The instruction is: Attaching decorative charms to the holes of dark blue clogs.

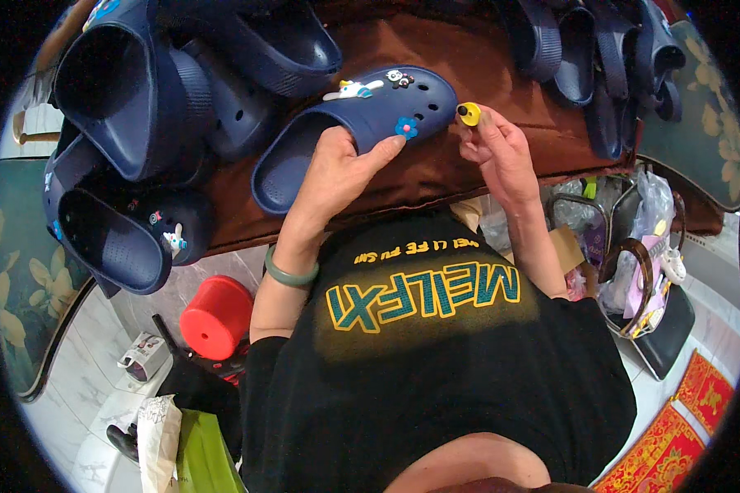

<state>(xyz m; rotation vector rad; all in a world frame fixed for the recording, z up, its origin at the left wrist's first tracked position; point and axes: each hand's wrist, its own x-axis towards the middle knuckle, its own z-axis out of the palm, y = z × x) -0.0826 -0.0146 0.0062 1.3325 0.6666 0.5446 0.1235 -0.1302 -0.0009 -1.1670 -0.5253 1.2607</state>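
A navy clog (362, 123) is held down on the brown tabletop (452, 164) by the left hand (337, 168); the palm lies over the clog's heel opening and the fingers (384, 148) are clamped on its side, thumb tip just beside a blue flower charm (406, 126). The clog lies near the middle of the tabletop, toe pointing right, upper facing up. Three charms are seen on the upper: a white figure charm (352, 89), a small black-and-white charm (400, 79), and the flower near the lower edge. A green bangle (290, 274) is worn on the left wrist.

A small yellow round charm (469, 113) is pinched in the right hand (497, 152), fingers (478, 131) closed together on it, just beside the clog's toe; whether it touches the toe cannot be told.

More navy clogs are piled at the upper left (140, 90), one of them with a small white charm (173, 240) at lower left. Further navy clogs (600, 57) are stacked at the upper right. Below the tabletop, a red stool (216, 316) is seen on the tiled floor (82, 361), and a bag with clear packets (641, 271) at the right. A red patterned mat (682, 419) lies at lower right.
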